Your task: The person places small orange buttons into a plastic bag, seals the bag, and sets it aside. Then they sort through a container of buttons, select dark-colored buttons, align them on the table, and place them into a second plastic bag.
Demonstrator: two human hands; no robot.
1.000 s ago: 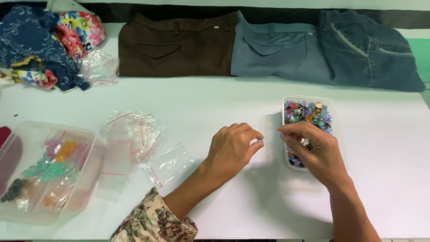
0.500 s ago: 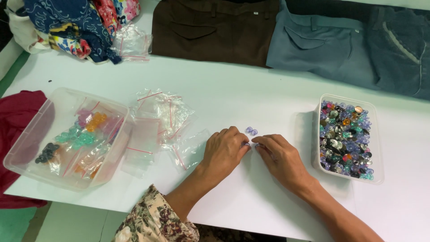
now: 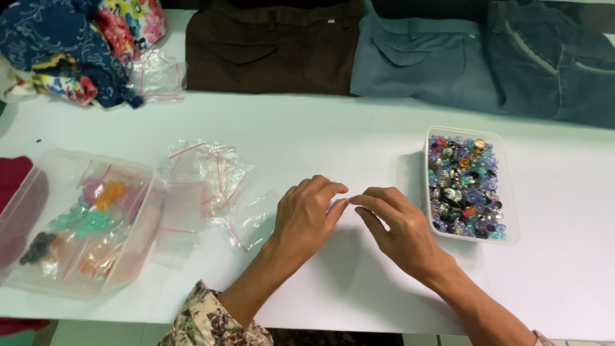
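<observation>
On the white table [image 3: 359,134] the left hand [image 3: 307,214] and the right hand [image 3: 397,227] meet fingertip to fingertip near the middle, both with fingers curled and drawn together as if pinching something very small between them; what sits in that pinch is hidden by the fingers, so its shape, colour and which way it points cannot be told. Just to the right of the right hand stands a clear rectangular tub of beads [image 3: 469,182], its long axis running away from the person, filled nearly to the rim with a jumble of small purple, blue, teal, silver and orange pieces. Left of the left hand lies a loose heap of small clear zip bags [image 3: 208,186] with red seal strips, flat and crumpled on the table. Further left sits a larger clear plastic box [image 3: 77,221] holding bags of sorted beads in orange, pink, green and dark colours. Along the far edge lie folded brown trousers [image 3: 272,48], grey-blue trousers [image 3: 419,61] and dark denim trousers [image 3: 551,64], with a pile of patterned fabric [image 3: 70,45] in the far left corner.
</observation>
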